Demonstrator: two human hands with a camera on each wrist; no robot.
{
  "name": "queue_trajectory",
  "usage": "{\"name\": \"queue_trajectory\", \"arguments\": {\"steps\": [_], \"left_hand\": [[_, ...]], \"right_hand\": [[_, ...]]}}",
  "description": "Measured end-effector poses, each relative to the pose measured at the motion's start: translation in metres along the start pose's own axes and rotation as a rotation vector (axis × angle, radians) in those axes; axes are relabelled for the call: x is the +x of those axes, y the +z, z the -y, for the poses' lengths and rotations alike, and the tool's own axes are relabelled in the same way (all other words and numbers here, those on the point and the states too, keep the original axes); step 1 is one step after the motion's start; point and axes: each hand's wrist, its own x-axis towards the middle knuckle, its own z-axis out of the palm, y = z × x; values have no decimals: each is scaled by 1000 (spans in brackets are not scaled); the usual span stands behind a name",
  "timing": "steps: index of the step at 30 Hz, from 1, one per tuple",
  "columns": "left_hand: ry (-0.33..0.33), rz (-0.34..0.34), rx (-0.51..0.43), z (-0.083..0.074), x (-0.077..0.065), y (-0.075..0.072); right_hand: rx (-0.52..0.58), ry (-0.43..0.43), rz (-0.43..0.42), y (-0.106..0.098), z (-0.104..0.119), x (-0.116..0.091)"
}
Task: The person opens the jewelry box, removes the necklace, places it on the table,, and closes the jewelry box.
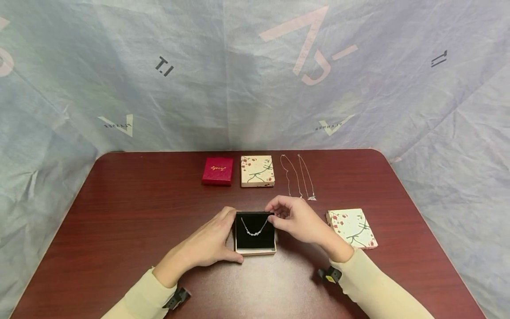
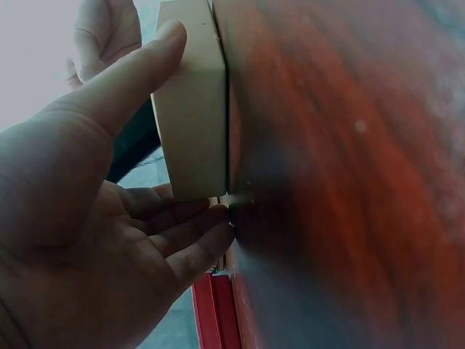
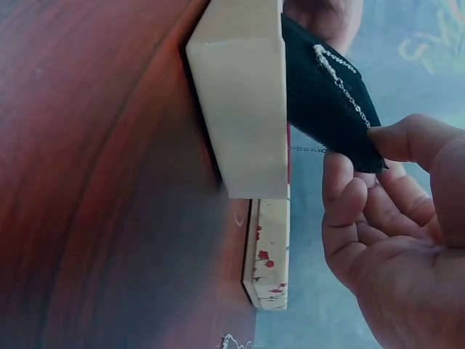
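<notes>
A small cream box base (image 1: 256, 253) sits at the table's near middle. Its black velvety pad (image 1: 249, 243) carries a silver necklace (image 1: 255, 234) with a row of sparkling stones. My left hand (image 1: 207, 243) grips the box from the left, thumb at the near side (image 2: 192, 109) and fingers behind. My right hand (image 1: 299, 219) pinches the pad's far right corner between thumb and fingers. In the right wrist view, the pad (image 3: 312, 94) is tilted up out of the box, and a bit of chain (image 3: 309, 150) hangs beneath it.
A flowered lid (image 1: 354, 228) lies right of my right hand. Farther back are a red box (image 1: 217, 171), a cream flowered box (image 1: 257, 171) and two silver necklaces (image 1: 306, 177) laid out lengthwise. A grey cloth backdrop (image 1: 227, 88) rises behind the table.
</notes>
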Motion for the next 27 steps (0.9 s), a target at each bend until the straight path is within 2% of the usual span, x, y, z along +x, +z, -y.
{"name": "queue_trajectory", "arguments": {"steps": [11, 18, 27], "left_hand": [[-10, 7, 41, 1, 0, 1], [-18, 6, 18, 0, 0, 1], [-28, 5, -1, 1, -1, 1]], "right_hand": [[13, -5, -32, -7, 0, 4], [37, -7, -69, -14, 4, 6], [55, 1, -69, -18, 6, 7]]}}
